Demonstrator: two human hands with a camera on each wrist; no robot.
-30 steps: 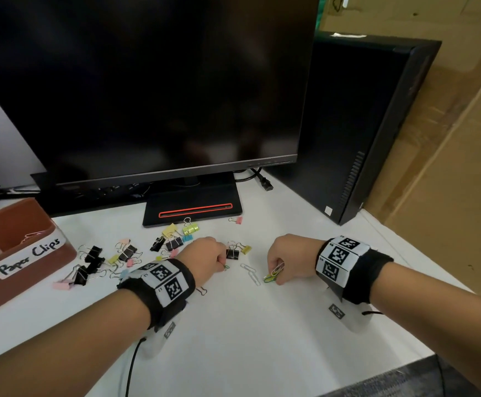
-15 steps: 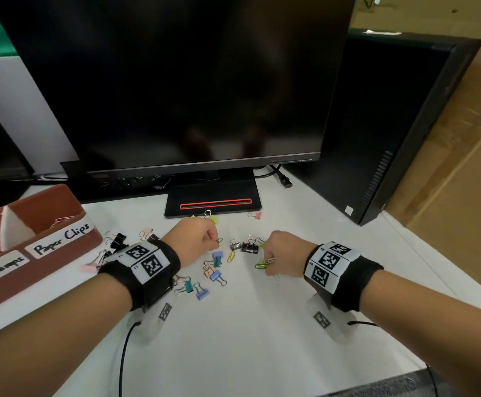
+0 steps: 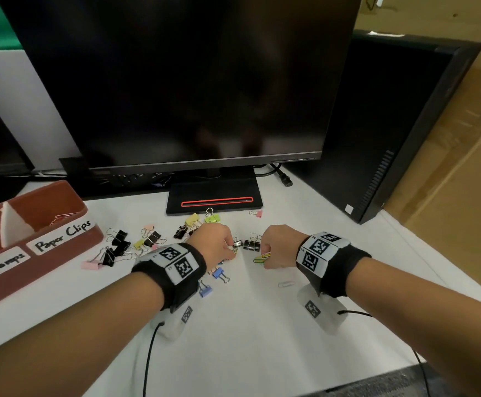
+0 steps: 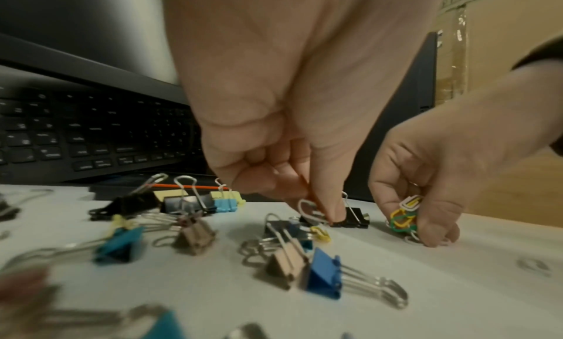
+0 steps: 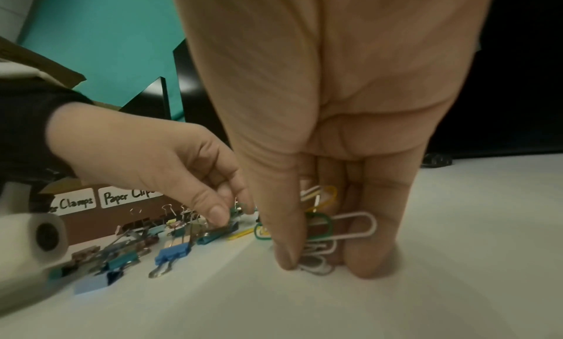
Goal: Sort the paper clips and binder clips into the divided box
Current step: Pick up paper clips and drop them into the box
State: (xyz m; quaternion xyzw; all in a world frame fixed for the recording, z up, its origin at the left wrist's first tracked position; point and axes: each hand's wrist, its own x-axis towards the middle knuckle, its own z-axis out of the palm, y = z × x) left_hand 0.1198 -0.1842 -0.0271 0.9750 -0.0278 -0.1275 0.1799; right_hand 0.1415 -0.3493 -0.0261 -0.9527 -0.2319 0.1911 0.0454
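White desk (image 3: 247,339) (dark monitor (image 3: 182,81) behind), cardboard wall (image 3: 462,196) right.

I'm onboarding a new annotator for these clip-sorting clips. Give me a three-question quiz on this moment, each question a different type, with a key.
1. True or false: the right hand holds a bunch of paper clips.
2. Which label marks the divided box section that already holds clips? A) Paper Clips B) Clamps
3. Fill in: the left hand reaches down at a ____ binder clip.

Key: 1 true. 2 A. 3 black.
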